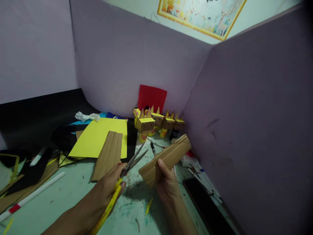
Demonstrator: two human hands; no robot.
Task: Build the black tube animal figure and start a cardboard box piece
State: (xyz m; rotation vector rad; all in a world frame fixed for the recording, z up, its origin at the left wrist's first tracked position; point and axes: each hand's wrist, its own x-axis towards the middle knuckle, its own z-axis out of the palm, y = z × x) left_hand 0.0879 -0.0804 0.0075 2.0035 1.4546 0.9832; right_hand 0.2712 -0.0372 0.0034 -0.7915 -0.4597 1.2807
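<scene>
My left hand (107, 187) grips yellow-handled scissors (133, 161), whose blades are open and point up and right. My right hand (166, 182) holds a strip of brown corrugated cardboard (168, 156) tilted up to the right, its lower end just right of the scissor tips. The blades are close to the cardboard but apart from it.
A flat brown cardboard piece (109, 155) lies on a yellow sheet (100, 137). Small yellow-and-brown cardboard figures (157, 122) stand before a red card (152, 96) at the purple partition. Pens (202, 179) and a dark tablet (207, 205) lie right; scraps and a white tube (36, 192) left.
</scene>
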